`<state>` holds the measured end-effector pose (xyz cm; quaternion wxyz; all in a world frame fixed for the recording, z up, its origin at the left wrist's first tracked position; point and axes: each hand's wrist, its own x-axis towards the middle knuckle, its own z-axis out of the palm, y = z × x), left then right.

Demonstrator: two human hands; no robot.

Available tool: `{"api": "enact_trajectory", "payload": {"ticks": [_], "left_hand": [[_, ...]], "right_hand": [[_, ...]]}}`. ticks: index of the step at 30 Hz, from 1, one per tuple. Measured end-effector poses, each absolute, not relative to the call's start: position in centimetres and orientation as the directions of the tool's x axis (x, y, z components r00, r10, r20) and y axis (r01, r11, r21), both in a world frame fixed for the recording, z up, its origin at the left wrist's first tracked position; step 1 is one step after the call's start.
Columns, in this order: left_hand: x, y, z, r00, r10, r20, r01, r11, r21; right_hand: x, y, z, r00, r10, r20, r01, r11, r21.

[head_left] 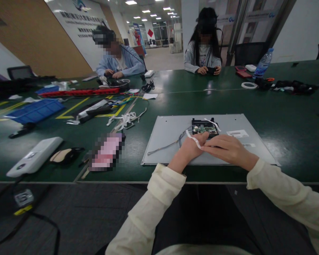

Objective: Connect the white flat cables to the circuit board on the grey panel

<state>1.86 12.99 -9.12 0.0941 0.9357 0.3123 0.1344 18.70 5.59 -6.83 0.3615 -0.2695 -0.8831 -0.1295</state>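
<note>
A flat grey metal panel [172, 124] lies on the table in front of me. On it sits a black frame with a green circuit board [206, 129], and a white strip lies over the frame's far right part. My left hand [191, 147] is closed at the board's near edge, thumb toward the board; what its fingers hold is hidden. Across the back of that hand runs a narrow white tape strip [193, 138]. My right hand [230, 150] pinches the strip's near end between its fingertips. A thin grey cable [163, 147] loops over the panel to the left.
Left of the panel lie crumpled white strips [127, 119], a pink phone [107, 152], a white power bank [35, 157] and a blue tray [35, 111]. A tape roll [249, 85] and water bottle [263, 63] stand far right. Two people sit across the table.
</note>
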Motion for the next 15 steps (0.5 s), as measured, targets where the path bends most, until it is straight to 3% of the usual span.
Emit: {"api": "enact_trajectory", "payload": {"ticks": [4, 7, 12, 15], "left_hand": [[1.9, 12.5, -8.9, 0.746, 0.625, 0.231, 0.610, -0.780, 0.140], [1.1, 11.6, -8.1, 0.732, 0.634, 0.250, 0.645, -0.763, 0.046], [-1.8, 9.9, -7.5, 0.466, 0.799, 0.381, 0.849, -0.525, 0.060], [-3.4, 9.6, -8.1, 0.334, 0.863, 0.378, 0.906, -0.404, 0.122]], "right_hand": [[19.5, 6.8, -5.6, -0.375, 0.510, 0.774, 0.712, 0.693, -0.112], [19.9, 8.8, -5.1, -0.296, 0.525, 0.798, 0.784, 0.610, -0.111], [18.8, 11.9, -5.4, -0.379, 0.521, 0.765, 0.790, 0.613, -0.027], [17.4, 12.8, -6.0, -0.464, 0.510, 0.724, 0.777, 0.627, 0.057]]}}
